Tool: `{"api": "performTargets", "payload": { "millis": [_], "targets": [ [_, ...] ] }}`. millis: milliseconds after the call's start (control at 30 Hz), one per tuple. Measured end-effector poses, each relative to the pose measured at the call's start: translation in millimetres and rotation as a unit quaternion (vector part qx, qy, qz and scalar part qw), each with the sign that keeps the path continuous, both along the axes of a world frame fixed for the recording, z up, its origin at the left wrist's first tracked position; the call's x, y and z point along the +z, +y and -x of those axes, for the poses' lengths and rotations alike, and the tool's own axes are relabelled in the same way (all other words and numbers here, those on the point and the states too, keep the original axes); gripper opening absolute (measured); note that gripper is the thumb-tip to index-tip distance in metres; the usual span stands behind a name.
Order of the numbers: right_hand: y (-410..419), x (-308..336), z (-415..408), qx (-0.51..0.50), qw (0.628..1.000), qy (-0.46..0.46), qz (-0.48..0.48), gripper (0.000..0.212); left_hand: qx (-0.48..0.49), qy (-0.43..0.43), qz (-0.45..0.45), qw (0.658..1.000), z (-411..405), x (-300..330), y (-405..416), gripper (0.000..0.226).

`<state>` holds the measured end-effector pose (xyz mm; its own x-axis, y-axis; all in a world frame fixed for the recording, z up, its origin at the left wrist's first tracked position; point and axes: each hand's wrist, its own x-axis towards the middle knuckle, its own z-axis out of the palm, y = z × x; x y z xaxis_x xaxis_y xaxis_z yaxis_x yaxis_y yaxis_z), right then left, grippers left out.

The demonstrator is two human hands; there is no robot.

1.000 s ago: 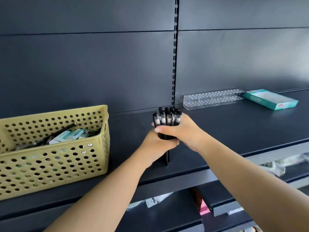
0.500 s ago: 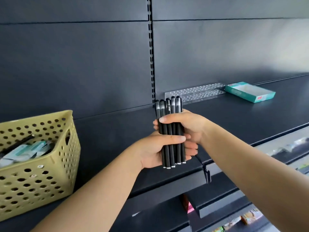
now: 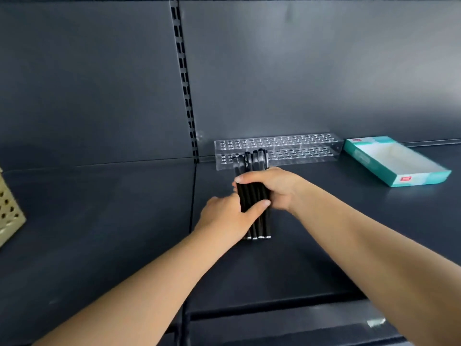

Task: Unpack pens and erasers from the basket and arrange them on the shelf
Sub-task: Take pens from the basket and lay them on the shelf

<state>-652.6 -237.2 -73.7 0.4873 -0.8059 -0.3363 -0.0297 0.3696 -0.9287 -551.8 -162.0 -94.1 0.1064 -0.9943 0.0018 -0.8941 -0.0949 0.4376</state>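
Note:
A bundle of several black pens (image 3: 252, 196) is held upright above the dark shelf (image 3: 99, 221), just in front of a clear perforated pen holder (image 3: 299, 148). My right hand (image 3: 272, 188) grips the bundle from the right, thumb across its front. My left hand (image 3: 229, 217) grips it lower down from the left, thumb over the pens. The pens' upper ends overlap the holder's left part. A corner of the yellow basket (image 3: 10, 211) shows at the far left edge.
A teal open box (image 3: 396, 162) lies on the shelf to the right of the holder. A slotted upright (image 3: 184, 78) runs down the dark back panel. The shelf's front edge (image 3: 274, 310) lies below my arms.
The view has shifted right, so the basket slid almost out of frame. Both hands carried the pen bundle forward to the clear holder.

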Motion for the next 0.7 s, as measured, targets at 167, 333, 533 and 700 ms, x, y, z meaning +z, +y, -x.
{"api": "performTargets", "payload": {
  "millis": [167,333,533,700],
  "targets": [
    [-23.4,-7.7,-9.2,0.019,0.996,0.086,0.011,0.009,0.053,-0.165,0.002,0.985,-2.2,-11.1,-11.0,0.064],
    [-31.6,-24.9,-15.6,-0.012,0.976,0.157,0.147,0.035,0.072,-0.118,0.002,0.990,-1.4,-19.6,-14.7,0.065],
    [-34.7,-36.5,-15.2,-0.075,0.960,0.149,0.225,0.048,0.054,-0.118,-0.022,0.991,-4.5,-22.3,-18.7,0.065],
    [-38.6,-39.2,-14.3,-0.096,0.927,0.187,0.311,0.062,0.028,-0.060,-0.010,0.998,-8.6,-20.0,-23.6,0.060]
  ]
}}
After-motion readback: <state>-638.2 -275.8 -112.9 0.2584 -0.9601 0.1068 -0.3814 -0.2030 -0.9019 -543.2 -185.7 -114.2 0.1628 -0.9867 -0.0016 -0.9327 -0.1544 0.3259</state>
